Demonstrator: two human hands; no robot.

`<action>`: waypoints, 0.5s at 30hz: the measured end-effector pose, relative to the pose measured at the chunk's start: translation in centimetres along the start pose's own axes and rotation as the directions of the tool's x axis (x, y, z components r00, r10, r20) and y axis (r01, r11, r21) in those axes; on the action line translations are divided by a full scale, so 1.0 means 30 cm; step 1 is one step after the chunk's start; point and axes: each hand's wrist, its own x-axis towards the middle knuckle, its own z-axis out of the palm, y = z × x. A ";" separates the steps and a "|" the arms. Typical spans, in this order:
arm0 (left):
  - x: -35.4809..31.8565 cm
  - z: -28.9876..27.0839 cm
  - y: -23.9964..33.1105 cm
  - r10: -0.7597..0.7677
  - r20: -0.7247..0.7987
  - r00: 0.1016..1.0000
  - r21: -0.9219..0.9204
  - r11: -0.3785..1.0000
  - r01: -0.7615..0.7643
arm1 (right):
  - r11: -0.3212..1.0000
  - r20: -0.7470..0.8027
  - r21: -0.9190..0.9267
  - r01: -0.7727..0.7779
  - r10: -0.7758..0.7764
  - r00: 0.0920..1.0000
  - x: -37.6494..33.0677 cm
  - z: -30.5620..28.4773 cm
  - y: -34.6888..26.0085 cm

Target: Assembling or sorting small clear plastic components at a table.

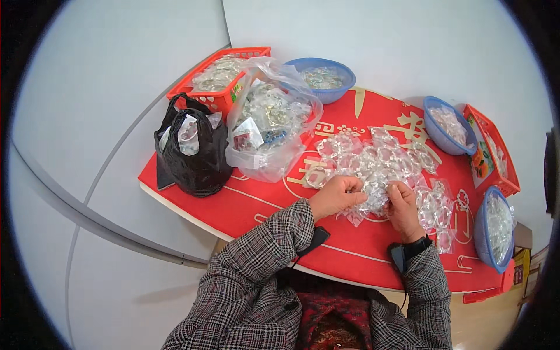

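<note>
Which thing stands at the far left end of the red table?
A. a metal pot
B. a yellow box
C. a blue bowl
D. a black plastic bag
D: the black plastic bag stands at the left end of the red table, beside a clear plastic bag; the blue bowls are further back and to the right.

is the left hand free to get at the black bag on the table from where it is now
Probably not at once: the left hand is gripping the clear packets with the right hand. The black bag stands to its left, with bare red cloth between.
</note>
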 end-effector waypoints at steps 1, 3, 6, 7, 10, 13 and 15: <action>0.001 0.000 -0.004 0.002 -0.001 1.000 -0.006 1.000 -0.002 | 1.000 0.003 0.000 0.004 -0.004 1.000 0.001 0.002 -0.003; -0.002 0.006 -0.005 0.001 0.001 1.000 -0.021 1.000 -0.001 | 1.000 0.023 0.002 0.003 -0.003 1.000 -0.005 0.005 -0.006; -0.010 0.022 -0.010 0.101 -0.073 0.992 -0.009 0.995 -0.102 | 1.000 0.042 0.001 -0.005 0.005 0.999 -0.013 0.010 -0.007; -0.011 0.025 -0.001 0.153 -0.107 0.982 0.000 0.988 -0.154 | 1.000 0.048 -0.002 -0.008 0.008 0.999 -0.012 0.011 -0.009; -0.021 0.040 0.022 0.160 -0.032 0.987 -0.096 0.982 -0.162 | 1.000 0.034 -0.010 -0.003 0.003 0.999 -0.020 0.012 -0.011; -0.030 0.044 0.056 0.062 0.038 0.997 -0.120 0.991 -0.057 | 1.000 -0.028 -0.025 0.012 -0.012 1.000 -0.031 0.007 -0.011; -0.039 0.039 0.073 -0.152 0.082 0.985 -0.060 0.986 0.157 | 0.997 0.023 -0.065 -0.040 0.041 0.999 -0.027 0.002 -0.021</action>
